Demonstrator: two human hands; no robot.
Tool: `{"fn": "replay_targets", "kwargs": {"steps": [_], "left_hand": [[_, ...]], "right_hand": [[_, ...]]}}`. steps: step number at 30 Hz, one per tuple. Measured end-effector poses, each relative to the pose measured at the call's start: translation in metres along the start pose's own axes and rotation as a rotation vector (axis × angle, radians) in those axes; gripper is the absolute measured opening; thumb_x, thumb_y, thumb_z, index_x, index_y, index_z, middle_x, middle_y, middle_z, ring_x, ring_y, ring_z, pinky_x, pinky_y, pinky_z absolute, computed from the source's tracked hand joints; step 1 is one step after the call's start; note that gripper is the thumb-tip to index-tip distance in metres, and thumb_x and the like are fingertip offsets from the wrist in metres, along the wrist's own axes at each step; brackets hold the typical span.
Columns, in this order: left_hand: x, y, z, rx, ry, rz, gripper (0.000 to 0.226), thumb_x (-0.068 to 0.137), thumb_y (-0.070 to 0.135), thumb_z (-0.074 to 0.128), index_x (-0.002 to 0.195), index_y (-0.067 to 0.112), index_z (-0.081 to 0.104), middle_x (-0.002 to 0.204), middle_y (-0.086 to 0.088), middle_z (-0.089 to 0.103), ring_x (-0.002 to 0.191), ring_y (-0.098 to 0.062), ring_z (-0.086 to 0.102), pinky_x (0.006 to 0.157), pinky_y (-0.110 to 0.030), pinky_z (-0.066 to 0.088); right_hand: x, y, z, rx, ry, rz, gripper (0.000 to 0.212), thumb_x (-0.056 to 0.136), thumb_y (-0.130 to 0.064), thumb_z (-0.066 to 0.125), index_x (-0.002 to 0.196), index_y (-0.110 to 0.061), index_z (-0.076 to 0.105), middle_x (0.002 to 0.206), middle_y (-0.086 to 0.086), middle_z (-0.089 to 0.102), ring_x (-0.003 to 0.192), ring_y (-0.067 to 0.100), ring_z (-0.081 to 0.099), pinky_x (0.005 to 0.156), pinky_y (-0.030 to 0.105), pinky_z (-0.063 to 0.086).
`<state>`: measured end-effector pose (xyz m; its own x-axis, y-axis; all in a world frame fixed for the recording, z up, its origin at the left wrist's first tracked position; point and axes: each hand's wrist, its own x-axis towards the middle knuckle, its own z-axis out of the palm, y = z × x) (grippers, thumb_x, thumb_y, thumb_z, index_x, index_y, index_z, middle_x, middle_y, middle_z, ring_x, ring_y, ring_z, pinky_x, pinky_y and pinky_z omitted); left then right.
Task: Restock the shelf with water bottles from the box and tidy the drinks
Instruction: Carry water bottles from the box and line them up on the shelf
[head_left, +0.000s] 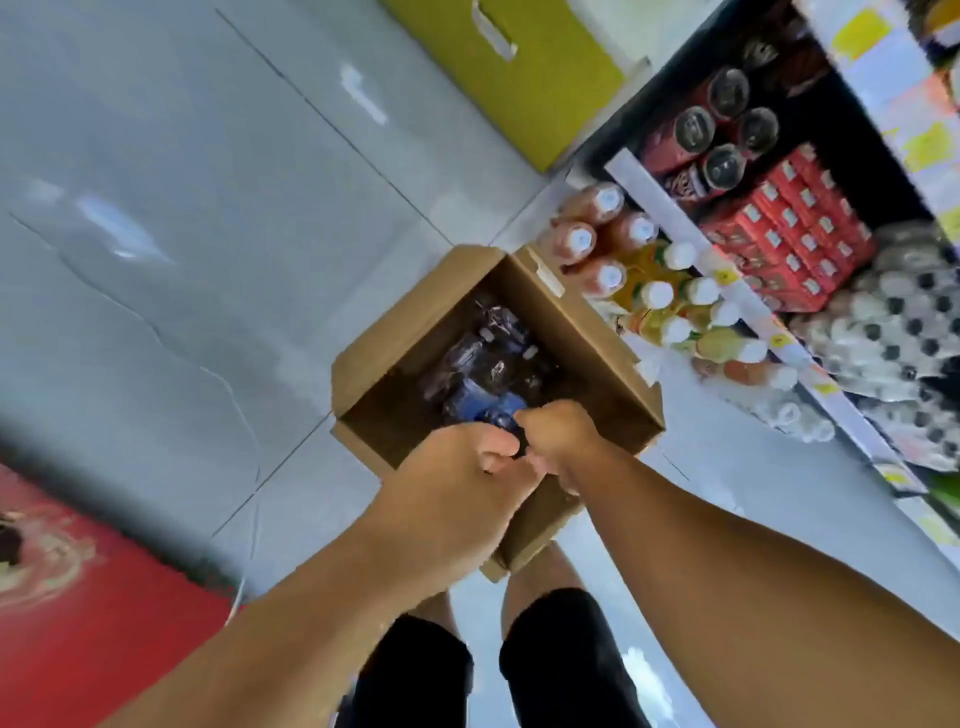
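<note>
Left hand (457, 478) and right hand (558, 441) meet at the near edge of the open brown cardboard box (597, 338) on the grey tiled floor (208, 208), fingers curled on a dark-capped blue-labelled plastic water bottle (501, 413). More bottles lie blurred inside. Beyond, white-capped orange and yellow drink bottles (654, 280) crowd the white shelf (654, 208).

One open box (582, 332), two hands (457, 483), four dark-lidded jars (724, 163) (lower shelf (675, 218))
</note>
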<state>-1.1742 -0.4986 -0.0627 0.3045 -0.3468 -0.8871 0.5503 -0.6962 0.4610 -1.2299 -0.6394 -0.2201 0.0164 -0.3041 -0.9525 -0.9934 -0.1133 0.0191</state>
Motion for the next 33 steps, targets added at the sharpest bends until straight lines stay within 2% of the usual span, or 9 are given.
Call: {"fn": "replay_targets", "kwargs": {"steps": [2,4,6,10,17,22,24,28,33], "left_hand": [[0.037,-0.017,0.015,-0.048,0.004,-0.012,0.016,0.095,0.028,0.058,0.089,0.017,0.069,0.08,0.005,0.062,0.068,-0.004,0.056,0.065,-0.011,0.047],[0.071,-0.031,0.025,-0.083,0.041,-0.019,0.021,0.092,0.027,0.063,0.074,0.018,0.064,0.062,0.012,0.057,0.055,0.001,0.051,0.05,-0.006,0.04],[0.101,-0.043,0.032,-0.11,0.04,-0.05,0.024,0.092,0.032,0.062,0.072,0.02,0.06,0.062,0.01,0.06,0.059,0.0,0.057,0.059,-0.008,0.046],[0.145,-0.054,0.04,-0.219,0.065,-0.142,0.02,0.091,0.038,0.063,0.081,0.021,0.068,0.091,-0.005,0.075,0.089,-0.017,0.07,0.09,-0.039,0.055],[0.176,-0.06,0.048,-0.202,0.056,-0.174,0.015,0.091,0.041,0.062,0.081,0.03,0.061,0.098,-0.004,0.074,0.096,-0.02,0.068,0.093,-0.044,0.054],[0.183,-0.067,0.052,-0.158,0.04,-0.171,0.018,0.09,0.044,0.063,0.095,0.026,0.064,0.095,0.003,0.072,0.098,-0.015,0.067,0.096,-0.04,0.052],[0.183,-0.071,0.051,-0.129,0.036,-0.167,0.025,0.091,0.045,0.061,0.106,0.025,0.062,0.097,0.005,0.07,0.098,-0.013,0.065,0.095,-0.038,0.053],[0.182,-0.076,0.051,-0.094,0.036,-0.145,0.033,0.093,0.046,0.057,0.119,0.026,0.061,0.104,0.009,0.067,0.103,-0.012,0.063,0.095,-0.038,0.052],[0.171,-0.072,0.048,-0.102,0.061,-0.142,0.033,0.091,0.046,0.058,0.115,0.024,0.061,0.104,0.007,0.069,0.105,-0.016,0.064,0.096,-0.04,0.052]], "right_hand": [[0.043,0.006,0.014,-0.033,0.012,0.002,0.033,0.091,-0.025,0.06,0.116,-0.004,0.066,0.104,0.013,0.068,0.089,0.027,0.065,0.086,0.043,0.059],[0.08,0.003,0.026,-0.071,0.051,-0.051,0.033,0.093,-0.024,0.057,0.119,-0.005,0.065,0.108,0.013,0.067,0.099,0.031,0.065,0.085,0.038,0.055],[0.111,-0.003,0.032,-0.029,0.089,-0.106,0.032,0.096,-0.024,0.054,0.12,-0.006,0.065,0.111,0.012,0.067,0.104,0.029,0.065,0.086,0.036,0.054],[0.164,-0.013,0.038,0.034,0.111,-0.118,0.035,0.099,-0.027,0.05,0.122,-0.005,0.064,0.11,0.011,0.067,0.103,0.028,0.066,0.084,0.035,0.057],[0.195,-0.016,0.047,0.016,0.078,-0.123,0.034,0.102,-0.022,0.049,0.127,-0.003,0.062,0.126,0.014,0.065,0.115,0.029,0.062,0.072,0.025,0.049],[0.213,-0.016,0.06,0.114,0.13,-0.159,0.036,0.099,-0.023,0.058,0.128,-0.003,0.062,0.126,0.014,0.066,0.117,0.029,0.063,0.082,0.026,0.052],[0.219,-0.02,0.066,0.209,0.166,-0.218,0.044,0.093,-0.024,0.069,0.131,-0.003,0.06,0.129,0.013,0.065,0.122,0.027,0.061,0.097,0.031,0.05],[0.227,-0.03,0.074,0.1,0.079,-0.19,0.049,0.09,-0.023,0.073,0.134,-0.008,0.057,0.133,0.008,0.063,0.125,0.024,0.059,0.104,0.031,0.047],[0.21,-0.025,0.07,-0.052,0.107,-0.277,0.036,0.088,-0.025,0.074,0.121,-0.01,0.065,0.114,-0.006,0.065,0.109,0.012,0.06,0.091,0.022,0.045]]}}
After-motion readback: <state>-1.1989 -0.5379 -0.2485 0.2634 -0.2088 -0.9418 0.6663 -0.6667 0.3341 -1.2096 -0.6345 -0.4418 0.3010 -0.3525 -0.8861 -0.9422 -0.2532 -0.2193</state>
